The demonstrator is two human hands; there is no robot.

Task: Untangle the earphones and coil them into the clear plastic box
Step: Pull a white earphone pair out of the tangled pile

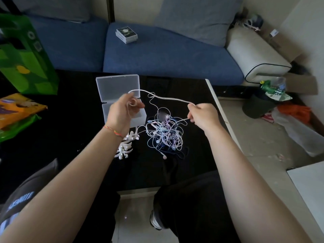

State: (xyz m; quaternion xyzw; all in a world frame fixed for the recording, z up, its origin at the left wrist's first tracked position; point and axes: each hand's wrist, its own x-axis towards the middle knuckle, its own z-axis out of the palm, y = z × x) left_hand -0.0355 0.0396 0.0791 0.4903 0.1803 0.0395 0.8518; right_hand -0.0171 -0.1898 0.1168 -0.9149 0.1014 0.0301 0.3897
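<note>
A tangle of white and purple earphones (pixel 164 135) lies on the black table (pixel 73 137), right of the clear plastic box (pixel 119 88), which stands open with its lid tipped back. One white cable (pixel 168 98) is stretched in the air between my hands. My left hand (pixel 122 111) hovers over the box's base, with the cable looped around its fingers. My right hand (pixel 204 115) pinches the other end of the stretch, above the tangle's right side. The box's base is partly hidden behind my left hand.
A white branching ornament (pixel 126 146) lies on the table under my left wrist. Green and orange bags (pixel 26 58) stand at the table's left. Behind is a blue sofa (pixel 166 55) with a small box (pixel 126 34). The table's right edge (pixel 219 109) borders a littered floor.
</note>
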